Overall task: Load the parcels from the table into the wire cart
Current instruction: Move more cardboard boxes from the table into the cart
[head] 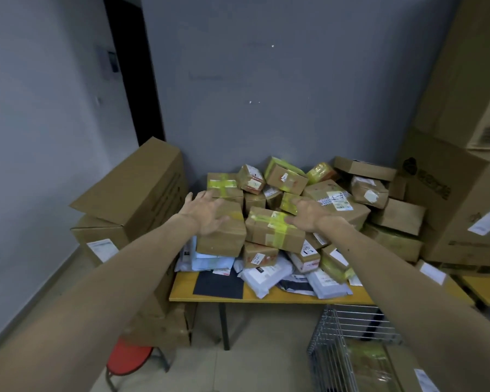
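Observation:
A heap of brown cardboard parcels, many bound with yellow-green tape, covers the yellow table (pixel 210 297). My left hand (pixel 205 212) is stretched out with spread fingers over a plain brown box (pixel 224 236) at the heap's front left. With its fingers straight, my right hand (pixel 306 215) reaches over a box crossed with yellow tape (pixel 269 232). Neither hand grips anything. The wire cart (pixel 348 343) stands on the floor at the lower right and holds a taped box (pixel 371 363).
White and grey mailer bags (pixel 266 274) lie at the table's front. Large cartons are stacked at the left (pixel 130 199) and at the right (pixel 458 210). A red stool (pixel 128 359) stands on the floor at the lower left. A dark doorway opens at the back left.

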